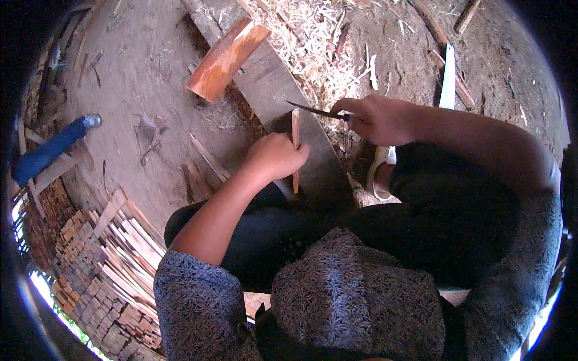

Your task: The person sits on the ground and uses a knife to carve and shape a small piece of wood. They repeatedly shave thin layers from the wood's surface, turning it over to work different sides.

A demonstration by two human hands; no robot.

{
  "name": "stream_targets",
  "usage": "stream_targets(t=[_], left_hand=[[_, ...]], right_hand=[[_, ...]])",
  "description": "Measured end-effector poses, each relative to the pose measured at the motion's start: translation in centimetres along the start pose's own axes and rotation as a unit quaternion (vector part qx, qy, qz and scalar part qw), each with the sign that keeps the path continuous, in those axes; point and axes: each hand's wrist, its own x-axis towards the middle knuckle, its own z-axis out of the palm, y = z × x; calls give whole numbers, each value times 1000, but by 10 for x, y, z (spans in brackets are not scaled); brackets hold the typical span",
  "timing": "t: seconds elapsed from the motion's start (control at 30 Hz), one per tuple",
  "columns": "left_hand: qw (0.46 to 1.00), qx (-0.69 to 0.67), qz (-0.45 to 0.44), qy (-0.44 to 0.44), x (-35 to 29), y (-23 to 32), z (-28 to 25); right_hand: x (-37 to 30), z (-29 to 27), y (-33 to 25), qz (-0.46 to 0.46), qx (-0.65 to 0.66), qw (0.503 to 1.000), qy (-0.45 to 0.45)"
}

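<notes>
My left hand (pixel 277 155) is closed round a short, narrow wooden stick (pixel 295 127), which stands up past the thumb and comes out below the fist. In my right hand (pixel 376 119) is a thin dark-bladed knife (pixel 313 111), gripped by its handle. The blade points left, and its tip lies just above the stick's upper end; whether they touch I cannot tell. Both hands are over a broad dark plank (pixel 319 162) that runs away from me between my legs. The knife's handle is mostly hidden by my fingers.
A curved reddish-brown wood block (pixel 226 60) leans on the plank's far left. Pale shavings (pixel 325 45) heap along its right side. A white saw blade (pixel 448 78) lies to the right. Stacked wood strips (pixel 129 256) and a person's blue-clad leg (pixel 51 150) are at the left.
</notes>
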Motion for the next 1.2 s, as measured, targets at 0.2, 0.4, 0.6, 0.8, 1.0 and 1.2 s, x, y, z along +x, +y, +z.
stream_targets(t=[0.2,0.4,0.6,0.8,1.0,1.2], left_hand=[[999,2,-32,10,-7,10,-5],[999,-17,-41,18,-13,18,-9],[998,-57,-19,34,-4,5,3],[998,-41,-23,35,0,3,8],[993,-83,-4,80,1,-10,16],[997,-61,-1,54,-1,-1,10]], right_hand=[[-3,19,-16,16,-39,999,-6],[10,18,-21,55,-107,991,-63],[21,13,-16,32,-150,984,-94],[37,10,-7,41,-193,975,-105],[17,-16,-23,39,-173,983,-36],[23,-3,-34,62,-197,974,-90]])
